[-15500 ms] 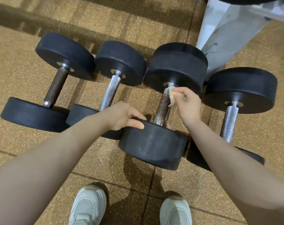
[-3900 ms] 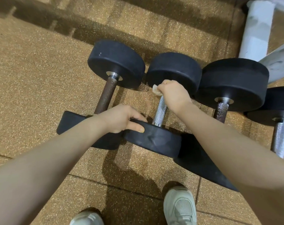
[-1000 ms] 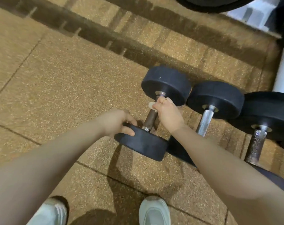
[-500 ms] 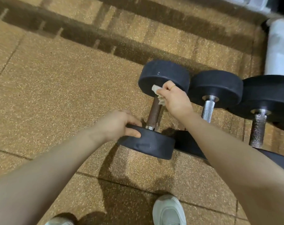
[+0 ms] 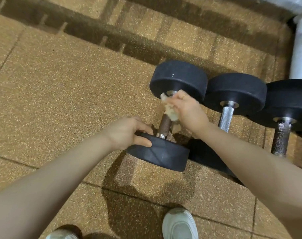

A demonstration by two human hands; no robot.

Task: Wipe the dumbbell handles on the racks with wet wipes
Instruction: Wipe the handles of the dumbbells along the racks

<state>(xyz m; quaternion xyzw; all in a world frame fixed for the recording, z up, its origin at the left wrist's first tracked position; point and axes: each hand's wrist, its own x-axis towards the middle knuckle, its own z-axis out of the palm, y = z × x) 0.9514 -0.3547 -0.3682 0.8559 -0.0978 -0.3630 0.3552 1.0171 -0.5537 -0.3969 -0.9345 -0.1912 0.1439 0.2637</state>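
Note:
Three black dumbbells lie in a row on the brown speckled floor. The leftmost dumbbell has a rusty brown handle. My left hand grips the rim of its near weight. My right hand holds a crumpled, yellowed wet wipe wrapped round the upper part of that handle, close to the far weight. To the right lie a dumbbell with a shiny silver handle and one with a dark knurled handle.
A white post of a rack stands at the upper right. Both of my white shoes show at the bottom edge. Open rubber floor tiles stretch to the left.
My right hand has slid the wipe a little down the brown handle from the far weight. The left hand keeps its grip on the near weight. The camera has shifted slightly.

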